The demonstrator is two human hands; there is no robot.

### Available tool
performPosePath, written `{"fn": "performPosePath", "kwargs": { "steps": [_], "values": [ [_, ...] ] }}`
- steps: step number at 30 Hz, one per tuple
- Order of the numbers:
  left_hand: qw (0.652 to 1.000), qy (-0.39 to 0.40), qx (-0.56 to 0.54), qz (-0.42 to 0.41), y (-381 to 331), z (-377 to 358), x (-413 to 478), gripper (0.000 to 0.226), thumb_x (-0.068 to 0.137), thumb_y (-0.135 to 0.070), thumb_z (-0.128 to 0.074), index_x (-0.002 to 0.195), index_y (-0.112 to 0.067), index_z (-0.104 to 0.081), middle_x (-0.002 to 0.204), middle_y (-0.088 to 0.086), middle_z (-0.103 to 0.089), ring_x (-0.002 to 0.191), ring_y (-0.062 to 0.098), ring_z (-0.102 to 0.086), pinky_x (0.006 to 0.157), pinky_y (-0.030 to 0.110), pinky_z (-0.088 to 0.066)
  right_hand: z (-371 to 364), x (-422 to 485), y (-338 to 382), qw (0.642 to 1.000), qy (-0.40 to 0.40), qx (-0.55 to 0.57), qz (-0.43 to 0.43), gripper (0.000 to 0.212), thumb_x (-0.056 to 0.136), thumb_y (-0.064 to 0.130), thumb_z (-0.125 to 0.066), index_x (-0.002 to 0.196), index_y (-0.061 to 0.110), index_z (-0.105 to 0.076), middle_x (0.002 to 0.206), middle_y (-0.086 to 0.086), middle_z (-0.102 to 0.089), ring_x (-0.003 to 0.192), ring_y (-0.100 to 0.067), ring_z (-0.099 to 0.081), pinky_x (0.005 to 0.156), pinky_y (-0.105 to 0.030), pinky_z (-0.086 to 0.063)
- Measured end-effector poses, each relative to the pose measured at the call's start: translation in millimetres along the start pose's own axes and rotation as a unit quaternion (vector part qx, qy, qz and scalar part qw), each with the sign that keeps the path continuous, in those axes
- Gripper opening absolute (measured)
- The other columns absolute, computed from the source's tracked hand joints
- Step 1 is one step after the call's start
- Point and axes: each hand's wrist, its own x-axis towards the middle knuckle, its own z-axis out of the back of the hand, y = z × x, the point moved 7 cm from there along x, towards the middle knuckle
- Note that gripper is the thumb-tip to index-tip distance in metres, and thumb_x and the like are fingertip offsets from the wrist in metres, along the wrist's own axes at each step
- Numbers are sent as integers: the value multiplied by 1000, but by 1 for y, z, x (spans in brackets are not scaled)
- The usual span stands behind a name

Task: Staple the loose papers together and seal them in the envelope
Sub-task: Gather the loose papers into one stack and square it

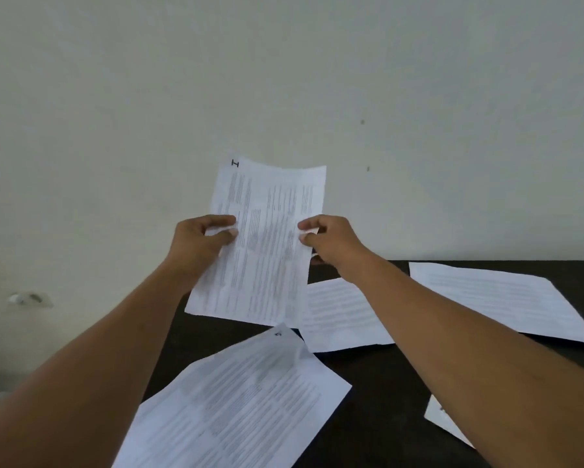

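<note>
Both hands hold one printed sheet (267,244) up in front of a pale wall (284,79), above the far edge of a dark table (385,383). The left hand (199,244) grips the sheet's edge at 9 o'clock, its fingertips curled onto the printed face. The right hand (331,244) pinches the opposite edge at 3 o'clock in the same way. The sheet stands nearly upright, tilted slightly clockwise and a little bowed across its top, with a dark handwritten mark in its corner at 11 o'clock. Its lower edge hangs just over the table. Four more loose papers lie flat on the table, well apart from one another. A large near sheet (236,407) lies at 6 o'clock from the held one, with a small mark near its top corner that is too blurred to read. A middle sheet (341,315) lies at 4 o'clock, partly hidden by the right forearm. A far sheet (506,298) lies at 3 o'clock. Only a corner of the last sheet (442,417) shows, at 5 o'clock, beside the right forearm. A small pale fitting (30,298) sits low on the wall at 9 o'clock.
</note>
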Motion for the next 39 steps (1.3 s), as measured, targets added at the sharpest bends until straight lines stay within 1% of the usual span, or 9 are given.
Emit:
{"fn": "performPosePath", "kwargs": {
  "steps": [6, 12, 16, 20, 24, 31, 34, 37, 39],
  "values": [
    [996, -4, 69, -64, -51, -49, -10, 26, 91, -20, -71, 117, -23, -72, 126, -6, -63, 113, 13, -58, 103, 33, -46, 97, -27, 10, 988, -99, -72, 88, 22, 94, 5, -62, 109, 16, -73, 105, 7, -65, 77, -8, -57, 65, -8, -44],
    [996, 57, 43, -55, -65, -134, -16, 24, 95, -13, -65, 114, -22, -74, 126, -5, -66, 109, 15, -65, 99, 32, -51, 173, -37, -21, 993, -94, -59, 27, 17, 96, 10, -60, 108, 18, -70, 73, 0, -52, 61, -13, -48, 55, -24, -45],
    [998, 62, -8, -19, -49, -190, -25, 24, 96, -11, -63, 115, -23, -73, 127, -6, -65, 97, 3, -65, 83, 15, -50, 226, -40, -68, 985, -114, -130, -17, 12, 96, 15, -56, 106, 19, -61, 91, -6, -66, 75, -19, -60, 62, -29, -51],
    [992, 89, -64, 62, -17, -245, -40, 25, 96, -9, -64, 115, -21, -74, 131, 0, -64, 113, 24, -66, 101, 38, -53, 264, -44, -140, 916, -51, -390, -84, 13, 93, 18, -55, 102, 24, -62, 121, -5, -64, 106, -25, -60, 90, -37, -49],
    [984, 102, -78, 124, 17, -283, -49, 24, 96, -8, -64, 116, -19, -73, 132, 0, -60, 111, 19, -62, 102, 33, -50, 289, -57, -203, 834, 4, -518, -191, 30, 91, 25, -52, 116, 39, -59, 131, 3, -54, 122, -28, -49, 102, -48, -37],
    [970, 93, -121, 188, 44, -312, -51, 23, 95, -7, -65, 113, -18, -74, 126, 4, -63, 100, 18, -64, 75, 20, -51, 278, -33, -205, 872, 35, -470, -133, 29, 87, 20, -59, 114, 22, -70, 112, -1, -69, 93, -21, -63, 78, -32, -54],
    [968, 100, -121, 197, 46, -318, -50, 24, 95, -7, -65, 115, -17, -74, 120, 2, -63, 87, 10, -64, 65, 17, -47, 289, -21, -195, 858, -20, -502, -108, 28, 86, 28, -67, 114, 27, -68, 124, -4, -64, 111, -28, -59, 92, -40, -52],
    [966, 108, -116, 206, 51, -320, -51, 24, 95, -6, -65, 114, -18, -74, 118, 2, -64, 85, 9, -63, 63, 17, -47, 314, -22, -209, 826, -36, -533, -177, 37, 80, 48, -72, 114, 41, -62, 134, -5, -52, 130, -34, -41, 105, -52, -35],
    [966, 109, -112, 206, 53, -320, -51, 24, 95, -6, -65, 115, -17, -74, 116, 1, -63, 83, 8, -62, 63, 16, -46, 325, -25, -225, 835, -14, -503, -222, 42, 70, 61, -75, 105, 44, -61, 133, -3, -51, 128, -33, -44, 107, -55, -33]
  ]
}}
